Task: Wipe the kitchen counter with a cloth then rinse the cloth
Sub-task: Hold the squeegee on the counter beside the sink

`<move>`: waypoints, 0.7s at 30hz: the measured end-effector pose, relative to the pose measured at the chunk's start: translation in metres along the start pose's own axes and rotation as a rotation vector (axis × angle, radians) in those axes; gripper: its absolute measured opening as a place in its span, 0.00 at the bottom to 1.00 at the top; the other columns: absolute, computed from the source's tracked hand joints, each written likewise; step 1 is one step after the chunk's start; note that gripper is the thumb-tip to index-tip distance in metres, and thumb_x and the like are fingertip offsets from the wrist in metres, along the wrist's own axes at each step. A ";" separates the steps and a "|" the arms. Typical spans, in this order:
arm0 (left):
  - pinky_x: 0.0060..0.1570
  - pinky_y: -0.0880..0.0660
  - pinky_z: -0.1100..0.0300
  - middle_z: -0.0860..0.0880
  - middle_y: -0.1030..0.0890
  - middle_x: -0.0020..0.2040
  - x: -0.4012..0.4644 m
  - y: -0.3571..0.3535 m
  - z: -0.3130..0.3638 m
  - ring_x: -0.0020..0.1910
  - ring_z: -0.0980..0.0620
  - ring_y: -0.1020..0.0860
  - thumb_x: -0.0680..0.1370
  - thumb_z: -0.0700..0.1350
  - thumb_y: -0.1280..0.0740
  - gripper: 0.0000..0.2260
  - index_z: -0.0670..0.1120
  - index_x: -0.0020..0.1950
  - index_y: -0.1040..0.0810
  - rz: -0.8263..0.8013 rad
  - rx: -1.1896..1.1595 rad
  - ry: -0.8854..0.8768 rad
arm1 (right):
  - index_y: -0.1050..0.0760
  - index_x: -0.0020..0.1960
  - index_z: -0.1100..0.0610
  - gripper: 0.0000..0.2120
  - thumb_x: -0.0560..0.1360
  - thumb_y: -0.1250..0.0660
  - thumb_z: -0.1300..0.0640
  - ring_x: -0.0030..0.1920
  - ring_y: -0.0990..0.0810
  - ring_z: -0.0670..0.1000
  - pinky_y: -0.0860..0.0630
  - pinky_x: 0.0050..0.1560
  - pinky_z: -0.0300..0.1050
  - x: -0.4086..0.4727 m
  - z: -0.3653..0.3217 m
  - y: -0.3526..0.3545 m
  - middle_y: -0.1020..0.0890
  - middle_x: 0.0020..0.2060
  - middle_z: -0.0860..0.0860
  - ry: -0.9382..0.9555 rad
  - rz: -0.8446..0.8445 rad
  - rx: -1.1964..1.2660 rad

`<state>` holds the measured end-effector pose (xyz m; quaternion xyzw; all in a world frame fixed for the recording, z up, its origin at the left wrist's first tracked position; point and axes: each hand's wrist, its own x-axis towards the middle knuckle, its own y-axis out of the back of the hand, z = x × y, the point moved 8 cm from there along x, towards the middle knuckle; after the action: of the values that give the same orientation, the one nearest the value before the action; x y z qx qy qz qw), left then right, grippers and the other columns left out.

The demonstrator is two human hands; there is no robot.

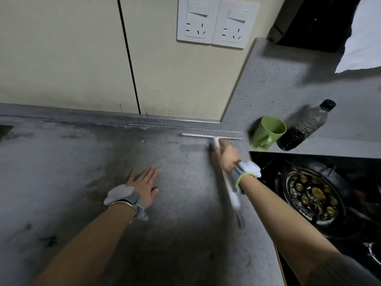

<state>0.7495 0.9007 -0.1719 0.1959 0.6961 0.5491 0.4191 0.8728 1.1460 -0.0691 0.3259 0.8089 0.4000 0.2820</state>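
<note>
Here, no brand, label or readable writing shows on any item. Landmark: the green mug [268,132], one, standing at the back of the grey speckled counter [175,223].

One squeegee [214,139], white: its blade lies just left of the mug along the counter's back edge, the handle running toward the viewer. The right hand [226,155], left of and nearer than the mug, has its fingers curled round that handle. The left hand [144,184], well left of the mug and nearer, lies flat on the counter with fingers straight and spread; a ring shows on one finger.

One dark-capped plastic bottle [305,126], partly full of dark liquid, touches or stands just right of the mug. Two white wall sockets with switches [216,21], side by side, above and left of the mug. One black hob [268,162] with one burner [315,197], right of and nearer than the mug. One white cloth [362,38], far above-right of the mug; blurred.
</note>
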 end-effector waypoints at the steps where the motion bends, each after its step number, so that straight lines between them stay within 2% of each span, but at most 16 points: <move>1: 0.73 0.62 0.48 0.55 0.57 0.78 0.003 -0.004 -0.002 0.77 0.58 0.56 0.82 0.58 0.54 0.27 0.51 0.78 0.58 0.011 -0.017 -0.001 | 0.35 0.70 0.58 0.19 0.80 0.44 0.54 0.62 0.27 0.64 0.31 0.59 0.51 0.010 -0.002 -0.002 0.23 0.61 0.63 -0.007 0.000 -0.025; 6: 0.71 0.68 0.49 0.56 0.57 0.78 0.010 -0.017 -0.008 0.77 0.58 0.56 0.81 0.60 0.53 0.28 0.53 0.78 0.57 0.077 -0.058 -0.011 | 0.35 0.70 0.57 0.19 0.81 0.45 0.53 0.60 0.25 0.64 0.30 0.56 0.51 0.035 0.002 -0.008 0.22 0.58 0.65 -0.029 -0.026 -0.078; 10: 0.71 0.67 0.48 0.56 0.57 0.78 0.008 -0.018 -0.007 0.77 0.58 0.56 0.81 0.60 0.52 0.29 0.53 0.78 0.58 0.118 -0.071 -0.007 | 0.34 0.68 0.56 0.18 0.80 0.45 0.53 0.53 0.22 0.63 0.28 0.51 0.49 0.028 0.009 -0.007 0.20 0.52 0.65 -0.001 -0.043 -0.055; 12: 0.71 0.66 0.48 0.56 0.57 0.78 0.007 -0.015 -0.007 0.77 0.58 0.56 0.81 0.60 0.53 0.29 0.53 0.78 0.58 0.110 -0.059 -0.003 | 0.35 0.70 0.55 0.19 0.80 0.45 0.53 0.51 0.21 0.63 0.26 0.53 0.50 0.017 0.013 -0.008 0.20 0.52 0.65 0.002 -0.041 0.003; 18: 0.73 0.64 0.46 0.56 0.57 0.78 0.004 -0.005 -0.001 0.77 0.57 0.56 0.81 0.59 0.54 0.28 0.53 0.78 0.58 0.056 -0.016 0.033 | 0.38 0.73 0.53 0.23 0.80 0.42 0.53 0.61 0.25 0.62 0.29 0.58 0.49 -0.040 0.038 -0.018 0.23 0.60 0.63 -0.082 -0.049 0.078; 21: 0.73 0.61 0.46 0.56 0.54 0.78 0.002 0.001 0.001 0.77 0.57 0.53 0.82 0.58 0.53 0.26 0.53 0.78 0.54 0.035 -0.038 0.063 | 0.37 0.73 0.53 0.23 0.79 0.41 0.53 0.62 0.25 0.62 0.29 0.62 0.49 -0.077 0.053 -0.023 0.23 0.61 0.62 -0.114 -0.027 0.145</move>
<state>0.7493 0.9033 -0.1715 0.1827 0.6947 0.5753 0.3911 0.9526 1.1018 -0.1009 0.3565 0.8227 0.3175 0.3086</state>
